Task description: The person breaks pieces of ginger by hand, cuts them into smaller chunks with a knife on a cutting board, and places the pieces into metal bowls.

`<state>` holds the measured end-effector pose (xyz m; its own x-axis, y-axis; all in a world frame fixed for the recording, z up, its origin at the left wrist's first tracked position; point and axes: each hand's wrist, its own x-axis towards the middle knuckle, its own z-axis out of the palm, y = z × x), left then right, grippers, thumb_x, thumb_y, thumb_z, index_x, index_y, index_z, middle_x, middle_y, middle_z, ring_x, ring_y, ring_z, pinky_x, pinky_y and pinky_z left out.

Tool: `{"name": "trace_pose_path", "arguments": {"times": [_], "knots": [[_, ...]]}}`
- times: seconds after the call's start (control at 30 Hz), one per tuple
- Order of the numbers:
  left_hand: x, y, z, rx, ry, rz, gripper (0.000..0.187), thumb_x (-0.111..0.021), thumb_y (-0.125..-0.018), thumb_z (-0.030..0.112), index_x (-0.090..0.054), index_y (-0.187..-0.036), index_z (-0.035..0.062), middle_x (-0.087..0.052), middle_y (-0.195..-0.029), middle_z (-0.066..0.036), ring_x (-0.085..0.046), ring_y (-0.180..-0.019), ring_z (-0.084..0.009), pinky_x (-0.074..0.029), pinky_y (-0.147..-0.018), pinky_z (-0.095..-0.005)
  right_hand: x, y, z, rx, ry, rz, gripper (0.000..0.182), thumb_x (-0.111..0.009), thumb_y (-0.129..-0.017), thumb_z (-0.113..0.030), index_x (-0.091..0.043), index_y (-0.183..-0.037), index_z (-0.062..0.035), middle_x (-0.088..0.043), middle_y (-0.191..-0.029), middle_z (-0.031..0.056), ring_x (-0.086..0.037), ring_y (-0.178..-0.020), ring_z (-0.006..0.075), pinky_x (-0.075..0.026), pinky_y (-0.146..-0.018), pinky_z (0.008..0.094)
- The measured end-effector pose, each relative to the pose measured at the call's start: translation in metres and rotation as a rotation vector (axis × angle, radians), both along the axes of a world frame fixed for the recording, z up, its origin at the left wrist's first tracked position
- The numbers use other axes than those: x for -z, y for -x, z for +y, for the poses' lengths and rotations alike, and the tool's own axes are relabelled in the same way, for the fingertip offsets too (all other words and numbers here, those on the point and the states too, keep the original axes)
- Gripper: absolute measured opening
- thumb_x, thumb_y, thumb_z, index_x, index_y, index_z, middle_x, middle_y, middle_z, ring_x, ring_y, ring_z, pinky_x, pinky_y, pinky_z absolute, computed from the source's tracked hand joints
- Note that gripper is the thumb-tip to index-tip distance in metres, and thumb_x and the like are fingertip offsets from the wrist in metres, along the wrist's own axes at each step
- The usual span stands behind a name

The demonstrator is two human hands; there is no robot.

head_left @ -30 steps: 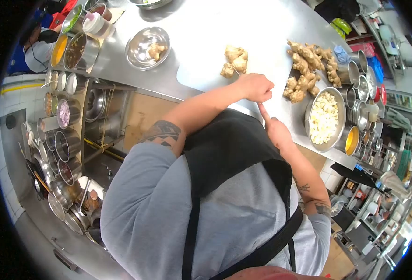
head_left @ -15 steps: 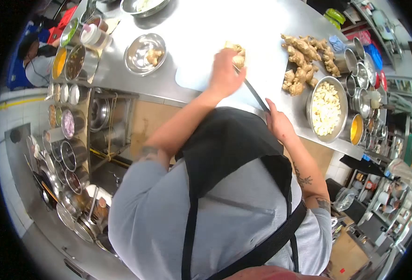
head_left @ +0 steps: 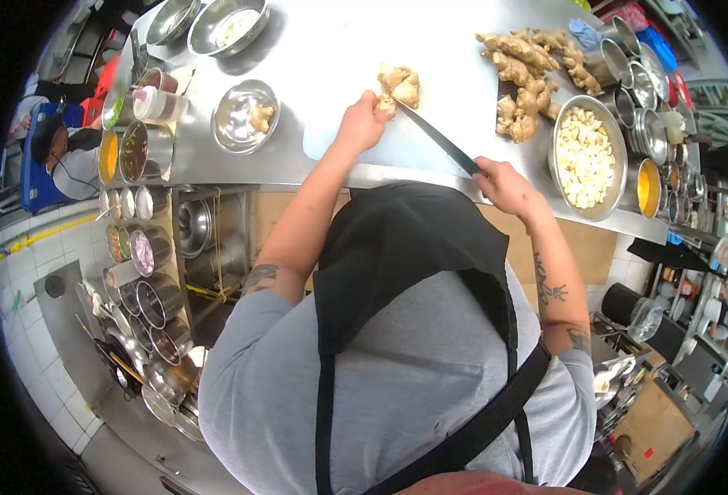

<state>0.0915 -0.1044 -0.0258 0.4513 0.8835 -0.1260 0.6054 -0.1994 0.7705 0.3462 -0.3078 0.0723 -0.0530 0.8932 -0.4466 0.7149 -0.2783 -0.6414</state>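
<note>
My right hand (head_left: 506,183) is closed around the handle of a long knife (head_left: 440,140), whose blade points up and left. My left hand (head_left: 364,122) pinches a small ginger piece (head_left: 385,107) close to the blade's tip. A larger ginger piece (head_left: 400,82) lies just beyond, on the pale cutting board (head_left: 331,136). Whole ginger roots (head_left: 529,74) are piled at the board's right. A steel bowl (head_left: 554,157) full of pale cut pieces stands at the right, near the table edge. At the left, another steel bowl (head_left: 225,124) holds one small ginger piece.
Two more steel bowls (head_left: 207,48) stand at the upper left. A squeeze bottle (head_left: 151,105) and metal containers (head_left: 148,157) are at the left edge. Stacked pots (head_left: 646,132) line the right side. Another person (head_left: 73,169) is at the far left.
My left hand has moved left and lower, off the larger ginger piece, and now pinches a small one. The knife blade shows more fully. The whole view has shifted slightly.
</note>
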Motion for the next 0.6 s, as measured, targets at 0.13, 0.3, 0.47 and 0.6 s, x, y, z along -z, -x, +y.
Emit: {"name": "trace_pose_path", "arguments": {"times": [0.13,0.3,0.47,0.6], "knots": [[-0.009,0.004,0.008,0.070,0.039,0.016,0.039,-0.073,-0.094,0.027,-0.055,-0.117,0.0008,-0.071,-0.099,-0.023,-0.069,-0.097,-0.0429,-0.054,-0.087,-0.0469,0.003,-0.009,0.001,0.084,0.088,0.095,0.017,-0.059,-0.098,-0.011,-0.062,-0.112,-0.0020,-0.066,-0.078,0.0254,-0.064,-0.075,0.0449,-0.051,-0.071,0.0468],[-0.021,0.017,0.012,0.131,0.179,-0.002,0.037,-0.073,-0.094,0.025,-0.055,-0.118,0.0031,-0.070,-0.096,-0.021,-0.069,-0.093,-0.0396,-0.054,-0.086,-0.0436,0.003,-0.010,-0.017,0.050,-0.127,0.048,0.014,-0.061,-0.100,-0.011,-0.060,-0.111,-0.0023,-0.063,-0.071,0.0212,-0.058,-0.060,0.0334,-0.048,-0.060,0.0393],[0.005,0.026,0.006,0.234,0.013,-0.186,0.031,-0.069,-0.098,0.018,-0.053,-0.119,0.0041,-0.068,-0.102,-0.016,-0.068,-0.089,-0.0263,-0.053,-0.083,-0.0387,0.012,-0.012,-0.027,0.205,-0.176,0.050,0.021,-0.061,-0.103,-0.015,-0.059,-0.114,0.0030,-0.066,-0.072,0.0131,-0.059,-0.063,0.0189,-0.049,-0.062,0.0355],[-0.037,0.052,0.005,0.148,0.182,-0.165,0.028,-0.068,-0.100,0.017,-0.052,-0.119,0.0044,-0.067,-0.108,-0.010,-0.068,-0.091,-0.0203,-0.054,-0.084,-0.0365,0.019,0.002,-0.017,0.240,-0.161,0.087,0.017,-0.060,-0.102,-0.012,-0.059,-0.113,0.0006,-0.067,-0.073,0.0150,-0.061,-0.062,0.0212,-0.050,-0.062,0.0360]]}}
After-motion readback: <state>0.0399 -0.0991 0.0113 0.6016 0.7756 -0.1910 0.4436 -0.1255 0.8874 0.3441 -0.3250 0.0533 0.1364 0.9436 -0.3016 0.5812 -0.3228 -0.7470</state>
